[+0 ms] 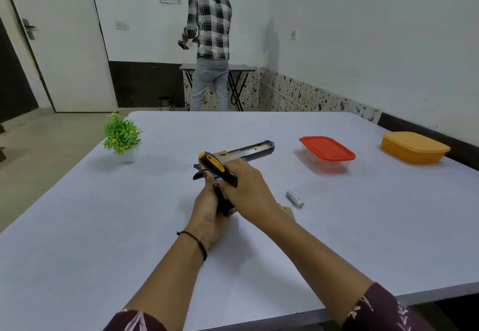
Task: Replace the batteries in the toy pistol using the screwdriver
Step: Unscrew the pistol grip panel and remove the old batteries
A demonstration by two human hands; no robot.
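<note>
The toy pistol [248, 150] is black with a silver and gold slide, held over the middle of the white table [103, 227], barrel pointing away to the right. My left hand [207, 211] grips its handle from the left. My right hand [246, 190] holds the screwdriver [211, 161], which has a black and yellow handle, against the pistol's grip; its tip is hidden behind my fingers. One silver battery [294, 199] lies on the table just right of my right hand. A small yellowish piece [288, 211] shows beside my right wrist.
A clear box with a red lid [327, 152] stands to the right of the pistol, an orange lidded box [414, 147] farther right near the table edge. A small potted plant [121, 136] stands at the far left. A person in a checked shirt [210, 38] stands at another table behind.
</note>
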